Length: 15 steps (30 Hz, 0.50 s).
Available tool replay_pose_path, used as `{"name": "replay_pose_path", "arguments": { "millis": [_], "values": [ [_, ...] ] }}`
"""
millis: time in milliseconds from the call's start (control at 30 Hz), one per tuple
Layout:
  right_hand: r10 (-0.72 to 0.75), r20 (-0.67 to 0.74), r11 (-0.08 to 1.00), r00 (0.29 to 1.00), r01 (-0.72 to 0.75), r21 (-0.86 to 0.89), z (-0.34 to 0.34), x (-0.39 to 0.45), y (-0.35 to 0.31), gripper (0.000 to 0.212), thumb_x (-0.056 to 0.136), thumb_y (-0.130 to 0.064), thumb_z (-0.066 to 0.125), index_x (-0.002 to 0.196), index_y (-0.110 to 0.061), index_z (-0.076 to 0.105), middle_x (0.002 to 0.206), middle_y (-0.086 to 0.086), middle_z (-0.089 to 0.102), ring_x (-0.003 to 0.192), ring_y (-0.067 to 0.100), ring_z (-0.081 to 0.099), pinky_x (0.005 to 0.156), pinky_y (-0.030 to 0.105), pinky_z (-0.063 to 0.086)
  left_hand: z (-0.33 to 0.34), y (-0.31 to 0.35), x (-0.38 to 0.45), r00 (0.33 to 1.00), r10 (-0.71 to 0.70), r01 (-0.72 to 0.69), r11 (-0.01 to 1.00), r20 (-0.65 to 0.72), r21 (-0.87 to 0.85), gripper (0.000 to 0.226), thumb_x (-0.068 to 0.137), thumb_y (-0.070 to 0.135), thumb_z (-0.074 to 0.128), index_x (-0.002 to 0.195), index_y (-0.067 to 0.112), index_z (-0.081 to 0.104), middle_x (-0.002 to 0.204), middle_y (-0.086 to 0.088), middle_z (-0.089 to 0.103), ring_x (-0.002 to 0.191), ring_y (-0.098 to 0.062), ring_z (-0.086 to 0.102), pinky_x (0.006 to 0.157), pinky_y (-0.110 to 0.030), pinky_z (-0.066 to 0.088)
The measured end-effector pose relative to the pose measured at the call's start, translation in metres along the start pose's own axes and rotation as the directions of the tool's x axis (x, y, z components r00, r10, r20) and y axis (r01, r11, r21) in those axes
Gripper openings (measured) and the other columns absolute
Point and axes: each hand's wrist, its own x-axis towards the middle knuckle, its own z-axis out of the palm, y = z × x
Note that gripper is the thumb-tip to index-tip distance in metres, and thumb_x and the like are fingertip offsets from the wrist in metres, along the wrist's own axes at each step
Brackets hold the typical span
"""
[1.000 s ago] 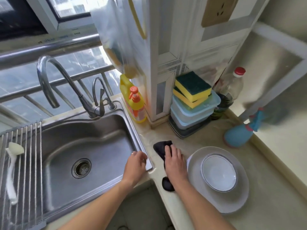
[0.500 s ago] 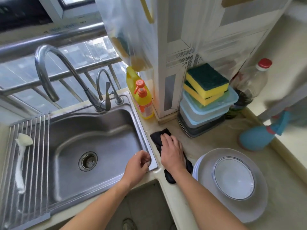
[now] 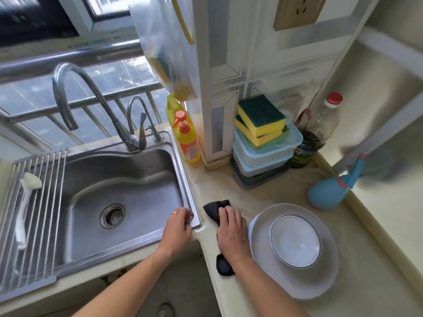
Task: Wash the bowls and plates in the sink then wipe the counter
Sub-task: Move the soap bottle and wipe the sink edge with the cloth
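Note:
My right hand (image 3: 232,232) lies flat on a black cloth (image 3: 214,210) and presses it onto the beige counter (image 3: 270,195) just right of the steel sink (image 3: 137,202). My left hand (image 3: 178,227) rests on the sink's front right corner with its fingers curled over the rim. A white bowl (image 3: 295,241) sits inside a stack of grey plates (image 3: 320,282) right beside my right hand. The sink basin holds no dishes.
A drying rack (image 3: 34,202) with a white brush spans the sink's left end. Yellow soap bottles (image 3: 186,140), stacked plastic containers (image 3: 263,161) topped with sponges, a clear bottle (image 3: 320,126) and a blue spray bottle (image 3: 329,191) stand at the back. The tap (image 3: 96,99) arches over the sink.
My right hand has slid the black cloth back toward me along the counter after pushing it away. My left hand has stayed on the sink corner.

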Motion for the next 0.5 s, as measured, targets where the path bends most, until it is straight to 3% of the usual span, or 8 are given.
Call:
{"name": "replay_pose_path", "arguments": {
  "millis": [100,233,367,500],
  "values": [
    [-0.052,0.01,0.999,0.999,0.052,-0.006,0.0,-0.008,0.01,0.061,0.071,-0.007,0.073,0.128,-0.011,0.051,0.124,0.01,0.059,0.102,0.031,0.057,0.08,0.039,0.049,0.007,0.001,-0.005,1.0,0.003,-0.003,1.0,-0.031,0.007,0.027,0.08,-0.007,0.052,0.094,0.016,0.057,0.091,0.001,0.056,0.087,-0.02,0.053,0.077,-0.035,0.047],
    [-0.065,0.016,0.997,0.998,0.065,-0.028,-0.003,-0.009,0.04,0.048,0.083,-0.013,0.045,0.131,-0.01,0.051,0.129,0.012,0.057,0.107,0.033,0.059,0.084,0.043,0.053,0.011,0.003,-0.006,0.998,-0.001,0.002,1.0,-0.068,0.009,0.027,0.081,-0.001,0.058,0.09,0.024,0.052,0.088,0.005,0.055,0.085,-0.018,0.052,0.074,-0.035,0.046],
    [-0.101,0.024,0.994,0.995,0.102,-0.044,-0.005,-0.003,0.052,0.052,0.086,-0.012,0.036,0.136,-0.009,0.052,0.135,0.011,0.057,0.118,0.029,0.055,0.094,0.042,0.054,0.007,-0.004,-0.006,0.999,0.024,-0.025,0.999,-0.038,-0.038,0.028,0.084,0.0,0.064,0.095,0.025,0.058,0.095,0.01,0.059,0.091,-0.011,0.057,0.081,-0.03,0.048],
    [-0.039,0.02,0.999,0.999,0.039,0.021,0.006,0.01,0.043,0.053,0.089,-0.006,0.032,0.139,-0.004,0.049,0.138,0.016,0.058,0.126,0.03,0.051,0.102,0.046,0.053,0.0,-0.01,-0.003,1.0,-0.003,0.004,0.998,0.014,-0.062,0.031,0.082,-0.004,0.067,0.096,0.023,0.061,0.096,0.014,0.062,0.092,-0.008,0.061,0.085,-0.031,0.052]
  ]
}}
